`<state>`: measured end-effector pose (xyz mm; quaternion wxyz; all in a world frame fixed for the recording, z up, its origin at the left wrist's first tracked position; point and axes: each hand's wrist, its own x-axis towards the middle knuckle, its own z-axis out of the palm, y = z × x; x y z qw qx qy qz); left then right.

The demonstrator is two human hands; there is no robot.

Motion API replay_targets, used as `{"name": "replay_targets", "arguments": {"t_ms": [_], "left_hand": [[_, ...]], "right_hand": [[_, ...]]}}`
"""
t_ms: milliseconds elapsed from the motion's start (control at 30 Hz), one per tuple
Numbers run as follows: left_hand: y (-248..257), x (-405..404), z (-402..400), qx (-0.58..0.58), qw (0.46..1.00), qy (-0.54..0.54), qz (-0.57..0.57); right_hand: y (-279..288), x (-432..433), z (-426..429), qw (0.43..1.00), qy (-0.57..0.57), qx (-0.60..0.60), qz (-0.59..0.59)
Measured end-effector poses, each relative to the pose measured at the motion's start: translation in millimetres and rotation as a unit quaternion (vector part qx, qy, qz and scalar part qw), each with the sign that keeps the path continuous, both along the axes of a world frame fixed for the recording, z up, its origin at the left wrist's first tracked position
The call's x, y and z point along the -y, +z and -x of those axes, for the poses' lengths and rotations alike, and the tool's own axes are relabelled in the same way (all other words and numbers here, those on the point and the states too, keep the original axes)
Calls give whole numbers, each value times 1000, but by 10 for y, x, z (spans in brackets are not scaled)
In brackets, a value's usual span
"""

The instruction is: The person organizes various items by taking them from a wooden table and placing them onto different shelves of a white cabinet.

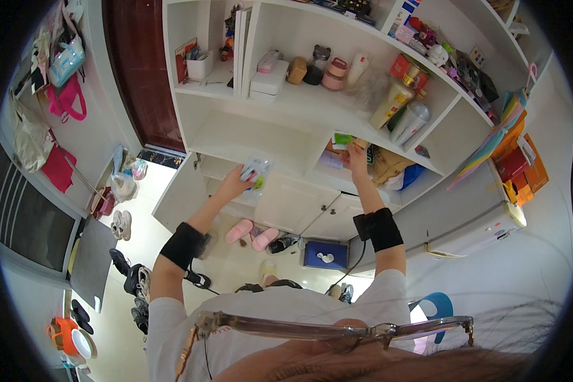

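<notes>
My left hand [233, 184] grips a clear plastic packet [255, 175] with something green in it, in front of the white cabinet's middle shelf. To the right, my right hand [355, 161] holds a small green and white packet [342, 139] by its edge, at the opening of a lower cubby. Inside that cubby lie a brown bag [390, 164], a blue bag [412, 176] and some papers [332, 159]. The bare middle shelf [248, 131] lies between and above my hands. What the packets contain is too small to tell.
An open cabinet door [174, 191] stands at lower left. Bottles [395, 102], a white box [269, 80] and pink containers [335, 74] sit on the shelf above. Pink slippers [239, 231] and a blue box [325, 255] are on the floor. A white fridge [477, 229] stands right.
</notes>
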<state>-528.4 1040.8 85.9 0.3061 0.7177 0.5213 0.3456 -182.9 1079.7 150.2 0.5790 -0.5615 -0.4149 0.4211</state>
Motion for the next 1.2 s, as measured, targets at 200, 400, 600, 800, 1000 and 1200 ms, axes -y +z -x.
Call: {"name": "replay_targets", "arguments": {"t_ms": [200, 400, 600, 800, 1000, 1200], "left_hand": [[698, -872, -797, 44, 996, -40, -66], [850, -1804, -1356, 90, 989, -20, -113], [742, -2461, -1515, 46, 993, 73, -85], [1060, -2415, -1583, -113, 991, 30, -65], [780, -2479, -1445, -195, 969, 56, -142], [869, -2205, -1411, -210, 958, 61, -188]], "right_hand": [[305, -635, -445, 999, -5, 35, -17], [435, -1236, -436, 993, 66, 72, 59], [506, -1668, -29, 954, 132, 264, 58], [543, -1901, -163, 859, 127, 492, 65], [566, -1915, -49, 814, 125, 565, 48], [642, -1890, 29, 823, 188, 533, 60]]}}
